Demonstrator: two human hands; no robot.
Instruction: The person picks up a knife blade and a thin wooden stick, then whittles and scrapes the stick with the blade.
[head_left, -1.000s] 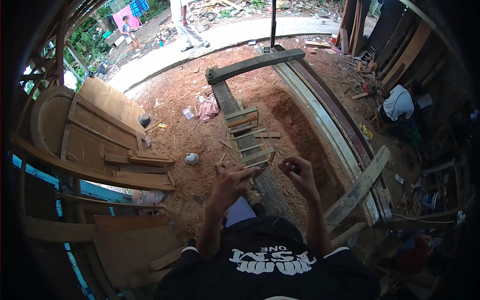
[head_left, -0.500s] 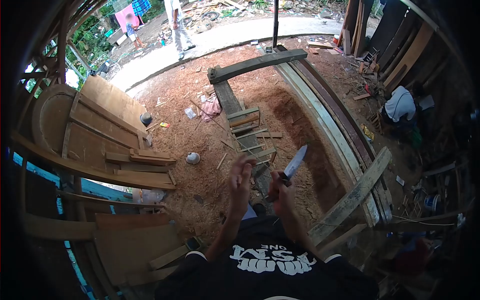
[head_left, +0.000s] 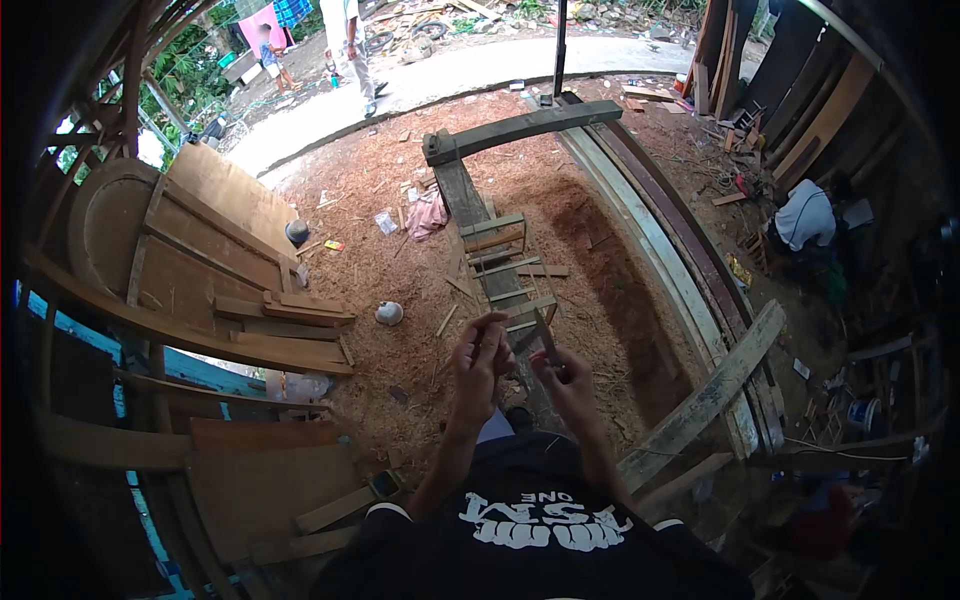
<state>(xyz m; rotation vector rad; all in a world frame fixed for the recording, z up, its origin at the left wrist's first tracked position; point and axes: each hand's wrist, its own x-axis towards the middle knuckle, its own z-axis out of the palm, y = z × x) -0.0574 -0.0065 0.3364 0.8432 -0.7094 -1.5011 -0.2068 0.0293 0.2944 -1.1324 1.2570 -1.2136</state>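
My right hand (head_left: 565,378) is closed round the handle of a knife (head_left: 546,340). The blade points up and slightly left, seen nearly edge-on. Just left of it, my left hand (head_left: 480,362) has its fingers curled in toward the thumb. What those fingers hold, if anything, is too small to make out. The hands are a short gap apart, in front of my black shirt (head_left: 545,510). Beyond them a long plank (head_left: 460,200) runs away from me, with several short wooden pieces (head_left: 495,240) across it.
A curved beam (head_left: 525,130) lies across the plank's far end. Long painted boards (head_left: 660,260) run along the right, crossed by a weathered plank (head_left: 710,390). Wooden panels (head_left: 190,235) lean at left. A person (head_left: 805,215) crouches at right; another person (head_left: 347,45) stands on the path.
The knife blade has swung from pointing up-right to up-left, toward my left hand. My left fingers have curled in. A thin strip seen earlier beyond my hands no longer shows.
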